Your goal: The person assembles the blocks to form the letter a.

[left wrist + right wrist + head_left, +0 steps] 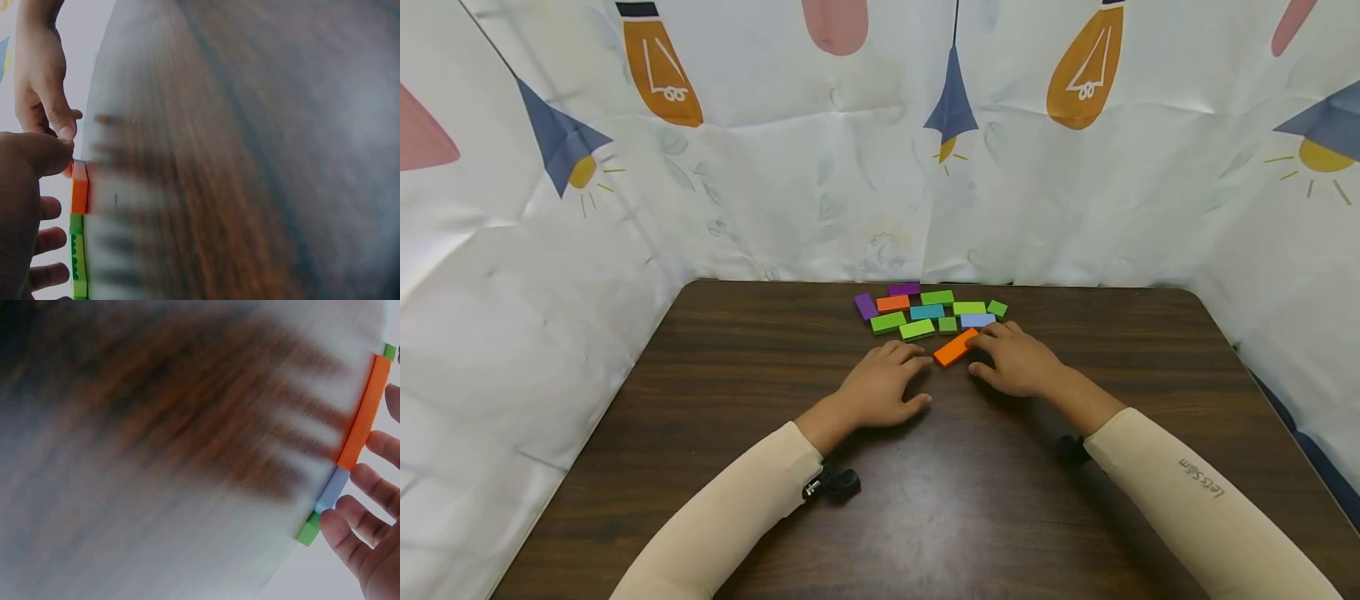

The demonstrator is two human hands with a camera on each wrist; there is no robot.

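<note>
An orange rectangular block (pixel 951 350) lies slantwise at the near side of a cluster of colored blocks. My right hand (pixel 1018 362) is at its right end, with fingertips at the block and the thumb apart from it. In the right wrist view, the fingers (pixel 381 447) are loosely spread beside the orange block (pixel 365 412), and a periwinkle block (pixel 332 489) sits beyond its end. My left hand (pixel 883 387) hovers or rests left of the orange block, fingers relaxed, holding nothing. A lime block (pixel 917 330) and a green cube (pixel 947 326) lie just beyond.
Other blocks sit at the table's far edge: purple (pixel 866 307), red-orange (pixel 893 303), teal (pixel 927 312), green (pixel 888 322) and a small green cube (pixel 997 308). The dark wood table (pixel 737 375) meets a printed white cloth (pixel 850 217) behind it.
</note>
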